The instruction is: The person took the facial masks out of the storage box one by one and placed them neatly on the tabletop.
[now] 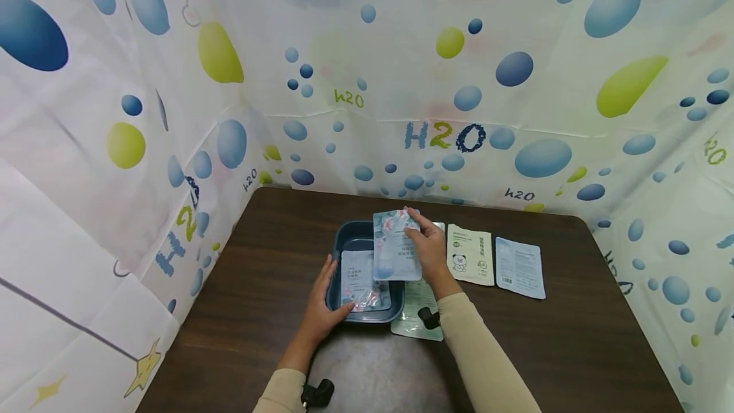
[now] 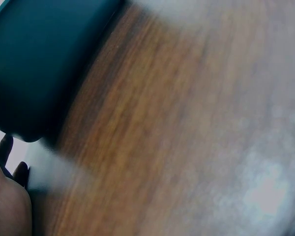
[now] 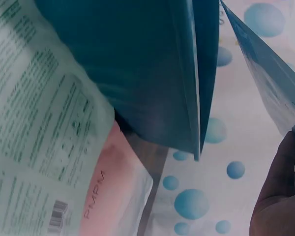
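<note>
My right hand (image 1: 431, 247) pinches a light blue sheet mask packet (image 1: 395, 253) with pink flowers by its right edge. That packet is raised over the right part of a dark blue tray (image 1: 367, 318). Inside the tray lie other pale blue flowered packets (image 1: 358, 273), partly hidden by the raised one. My left hand (image 1: 321, 306) rests at the tray's left side, fingers stretched along the rim and thumb near the front edge. The left wrist view catches only part of this hand (image 2: 10, 196) beside the tray's wall (image 2: 49, 64).
Right of the tray lies a green printed packet (image 1: 417, 317). Farther right are a cream packet (image 1: 471, 266) with a bear and a pale blue packet (image 1: 520, 268). The right wrist view shows a pink packet (image 3: 113, 187) marked PMPM. A patterned curtain (image 1: 390, 81) hangs behind the brown table (image 1: 252, 298).
</note>
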A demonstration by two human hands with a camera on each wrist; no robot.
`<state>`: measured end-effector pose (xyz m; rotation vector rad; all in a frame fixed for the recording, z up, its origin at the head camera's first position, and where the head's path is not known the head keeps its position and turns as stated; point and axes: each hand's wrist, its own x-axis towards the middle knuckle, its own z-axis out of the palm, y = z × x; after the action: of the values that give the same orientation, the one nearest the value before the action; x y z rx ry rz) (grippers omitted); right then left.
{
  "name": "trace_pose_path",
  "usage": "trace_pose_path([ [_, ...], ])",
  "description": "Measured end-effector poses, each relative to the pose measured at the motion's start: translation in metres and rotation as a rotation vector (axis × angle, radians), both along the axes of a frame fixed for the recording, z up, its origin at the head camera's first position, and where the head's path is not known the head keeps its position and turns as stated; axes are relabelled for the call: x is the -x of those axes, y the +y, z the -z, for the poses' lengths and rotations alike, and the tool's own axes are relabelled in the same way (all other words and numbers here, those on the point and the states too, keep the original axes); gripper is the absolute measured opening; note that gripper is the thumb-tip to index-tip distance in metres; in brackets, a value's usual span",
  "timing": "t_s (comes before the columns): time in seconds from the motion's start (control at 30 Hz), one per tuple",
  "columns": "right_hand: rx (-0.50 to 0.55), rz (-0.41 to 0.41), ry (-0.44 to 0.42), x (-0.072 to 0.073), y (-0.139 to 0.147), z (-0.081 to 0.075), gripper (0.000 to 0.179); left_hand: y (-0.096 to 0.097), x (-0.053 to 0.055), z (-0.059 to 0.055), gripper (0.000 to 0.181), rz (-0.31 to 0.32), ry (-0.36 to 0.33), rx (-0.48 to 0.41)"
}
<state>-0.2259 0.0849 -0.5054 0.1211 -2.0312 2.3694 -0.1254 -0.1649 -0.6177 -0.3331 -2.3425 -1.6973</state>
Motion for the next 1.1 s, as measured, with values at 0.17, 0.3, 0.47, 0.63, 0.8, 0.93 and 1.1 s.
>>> trace_pose_path([
  [0.17, -0.002, 0.000, 0.018, 0.002, 0.012, 0.001, 0.049, 0.000, 0.001, 0.001, 0.100, 0.004, 0.018, 0.007],
  [0.3, -0.001, -0.001, 0.036, 0.001, 0.024, 0.002, 0.050, 0.000, 0.003, 0.003, 0.100, 0.003, 0.026, -0.002],
  [0.47, 0.026, 0.003, 0.032, -0.001, 0.039, 0.006, 0.049, 0.004, -0.002, -0.012, 0.096, -0.005, 0.041, -0.019],
  [0.63, 0.047, -0.012, 0.020, -0.003, 0.060, 0.009, 0.048, 0.005, -0.003, -0.012, 0.095, -0.013, 0.027, -0.029],
  [0.8, 0.037, 0.009, 0.030, -0.004, 0.079, 0.010, 0.049, -0.001, 0.001, 0.005, 0.098, -0.013, 0.026, -0.020],
  [0.93, 0.008, 0.011, 0.028, -0.009, 0.097, 0.011, 0.049, -0.002, 0.001, 0.006, 0.099, -0.008, 0.010, -0.015],
  [1.1, -0.040, 0.018, -0.012, -0.019, 0.120, 0.017, 0.049, -0.003, 0.000, 0.002, 0.099, 0.002, -0.011, -0.014],
])
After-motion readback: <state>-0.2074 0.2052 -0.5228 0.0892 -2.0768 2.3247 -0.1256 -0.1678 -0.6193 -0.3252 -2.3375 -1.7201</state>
